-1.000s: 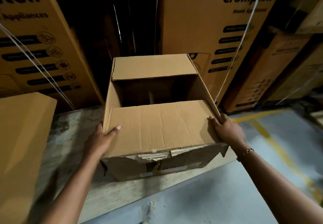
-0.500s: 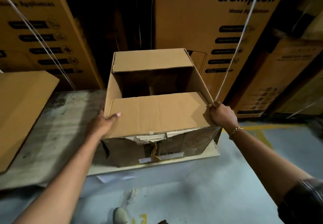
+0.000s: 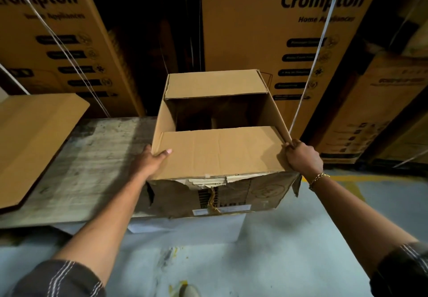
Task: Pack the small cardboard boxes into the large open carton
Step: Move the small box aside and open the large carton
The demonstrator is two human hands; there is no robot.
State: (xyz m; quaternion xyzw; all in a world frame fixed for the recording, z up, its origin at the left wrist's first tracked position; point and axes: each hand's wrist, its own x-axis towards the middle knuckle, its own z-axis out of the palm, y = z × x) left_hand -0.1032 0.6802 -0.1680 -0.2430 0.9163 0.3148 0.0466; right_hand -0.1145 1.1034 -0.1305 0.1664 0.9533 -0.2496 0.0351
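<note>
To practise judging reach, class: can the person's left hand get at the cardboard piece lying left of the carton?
Probably yes. Only bare wooden platform lies between the left hand and the cardboard piece, but it must first release the near flap of the carton.

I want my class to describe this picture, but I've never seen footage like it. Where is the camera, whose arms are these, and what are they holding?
There is no machine: a person wears one wide-angle camera on the head, so you look down along their arms. The left hand and the right hand each grip a side of the large carton, which is at the edge of a worn wooden platform. Two flaps are folded in, with a dark gap between. A flat cardboard sheet lies to the left, and tall printed boxes stand behind.
</note>
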